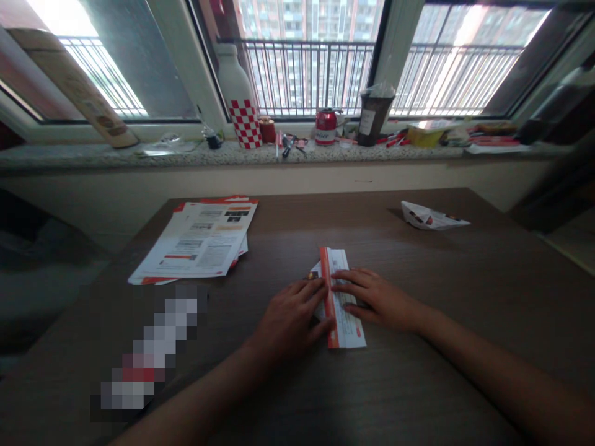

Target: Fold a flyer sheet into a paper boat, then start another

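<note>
A folded sheet of printed paper (346,331) lies on the table in front of me, a long narrow strip with an orange-red band down its left side. Slanted folded corners stick out on the strip's left. My left hand (295,310) rests over that left part, its fingertips and thumb apart and pressing on the red band. On the strip's right half lies my right hand (376,297), palm down with fingers spread. Neither hand is wrapped round the paper. The left hand covers some of the slanted folds.
A stack of printed sheets (199,241) sits at the table's (297,223) back left. A folded paper boat (432,218) stands at the back right. A blurred-out object (153,353) is at left. Along the windowsill (176,155) are a checkered bottle (244,118), a red can (326,127) and a dark cup (373,118).
</note>
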`<state>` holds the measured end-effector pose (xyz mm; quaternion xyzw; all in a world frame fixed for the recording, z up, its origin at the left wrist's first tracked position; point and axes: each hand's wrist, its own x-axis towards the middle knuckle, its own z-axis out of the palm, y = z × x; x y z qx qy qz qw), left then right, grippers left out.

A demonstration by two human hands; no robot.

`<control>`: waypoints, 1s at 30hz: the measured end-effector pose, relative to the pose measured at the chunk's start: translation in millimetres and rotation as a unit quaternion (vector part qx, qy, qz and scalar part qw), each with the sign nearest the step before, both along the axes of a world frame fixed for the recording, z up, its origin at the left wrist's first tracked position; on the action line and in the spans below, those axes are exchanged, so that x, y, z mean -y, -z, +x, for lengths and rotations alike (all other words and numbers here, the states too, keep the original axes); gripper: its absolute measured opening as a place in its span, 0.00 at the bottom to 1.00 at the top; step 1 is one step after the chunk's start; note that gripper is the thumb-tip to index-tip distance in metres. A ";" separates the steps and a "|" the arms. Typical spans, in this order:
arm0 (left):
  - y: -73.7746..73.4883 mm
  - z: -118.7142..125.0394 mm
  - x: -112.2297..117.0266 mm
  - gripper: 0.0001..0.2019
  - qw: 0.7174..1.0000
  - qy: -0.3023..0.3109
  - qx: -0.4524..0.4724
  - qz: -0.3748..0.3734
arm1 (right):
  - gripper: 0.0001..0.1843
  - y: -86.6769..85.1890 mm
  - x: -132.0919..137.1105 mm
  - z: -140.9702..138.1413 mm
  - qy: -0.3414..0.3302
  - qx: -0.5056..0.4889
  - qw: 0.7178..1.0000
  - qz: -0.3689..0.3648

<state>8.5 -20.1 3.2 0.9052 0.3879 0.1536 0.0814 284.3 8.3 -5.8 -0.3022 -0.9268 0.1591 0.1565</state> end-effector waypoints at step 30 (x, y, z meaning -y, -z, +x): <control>-0.8 -0.5 -0.5 0.31 0.998 -0.008 -0.015 -0.057 | 0.24 0.3 -8.0 1.8 0.021 -0.020 0.999 0.020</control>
